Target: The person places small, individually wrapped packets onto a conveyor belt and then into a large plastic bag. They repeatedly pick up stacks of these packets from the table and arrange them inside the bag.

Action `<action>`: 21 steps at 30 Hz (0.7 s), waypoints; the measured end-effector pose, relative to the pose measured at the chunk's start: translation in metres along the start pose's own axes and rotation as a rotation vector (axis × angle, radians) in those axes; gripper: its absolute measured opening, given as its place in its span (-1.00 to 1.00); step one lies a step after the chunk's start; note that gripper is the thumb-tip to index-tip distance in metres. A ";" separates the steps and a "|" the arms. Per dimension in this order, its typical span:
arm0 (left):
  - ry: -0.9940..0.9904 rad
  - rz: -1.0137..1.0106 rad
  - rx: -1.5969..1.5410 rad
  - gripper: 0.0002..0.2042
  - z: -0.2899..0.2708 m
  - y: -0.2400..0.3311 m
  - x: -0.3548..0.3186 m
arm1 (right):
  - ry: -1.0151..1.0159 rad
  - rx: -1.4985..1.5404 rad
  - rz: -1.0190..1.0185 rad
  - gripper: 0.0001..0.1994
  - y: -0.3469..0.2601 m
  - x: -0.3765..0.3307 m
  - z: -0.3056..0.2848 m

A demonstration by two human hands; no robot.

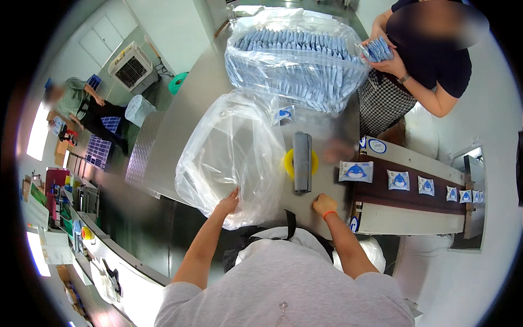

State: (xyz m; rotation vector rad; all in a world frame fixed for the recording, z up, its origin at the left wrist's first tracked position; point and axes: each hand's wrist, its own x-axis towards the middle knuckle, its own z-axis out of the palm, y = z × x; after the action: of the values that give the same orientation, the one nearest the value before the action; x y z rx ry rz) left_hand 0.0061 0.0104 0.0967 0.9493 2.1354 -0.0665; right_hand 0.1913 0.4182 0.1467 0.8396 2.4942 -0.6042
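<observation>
My left hand (pixel 229 203) grips the near edge of a large, clear plastic bag (pixel 210 147), its fingertips against the thin film. The bag stands loosely open on the metal table, with no packets visible inside. Just right of my middle, my right hand (pixel 325 204) rests curled into a fist near the table's front edge, an orange band at its wrist. Nothing shows in it. Beyond that fist lies a long grey bar-shaped object (pixel 303 169) across a yellow ring-shaped roll (pixel 289 163). One small blue-and-white packet (pixel 285 113) lies behind the bag.
A clear bag filled with rows of blue packets (pixel 294 60) stands at the table's far side. At far right, a co-worker holds several packets (pixel 377 50). A brown conveyor belt (pixel 376 186) carries single packets (pixel 356 172) at right. Another person (pixel 81 103) sits at far left.
</observation>
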 end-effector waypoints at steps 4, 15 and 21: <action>0.129 -0.043 -0.231 -0.25 0.033 -0.022 0.020 | -0.059 0.008 -0.026 -0.65 -0.007 -0.005 -0.010; 0.148 0.178 -0.247 -0.10 0.016 -0.008 0.015 | 0.002 0.035 0.014 -0.69 0.007 0.004 0.007; 0.174 0.204 -0.359 -0.03 0.035 -0.015 0.022 | 0.029 0.010 0.021 -0.71 0.015 0.006 0.017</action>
State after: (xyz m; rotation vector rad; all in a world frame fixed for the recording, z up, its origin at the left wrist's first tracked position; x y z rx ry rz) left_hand 0.0095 0.0008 0.0540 0.9765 2.0964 0.5004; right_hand 0.2012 0.4231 0.1252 0.8827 2.5076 -0.6020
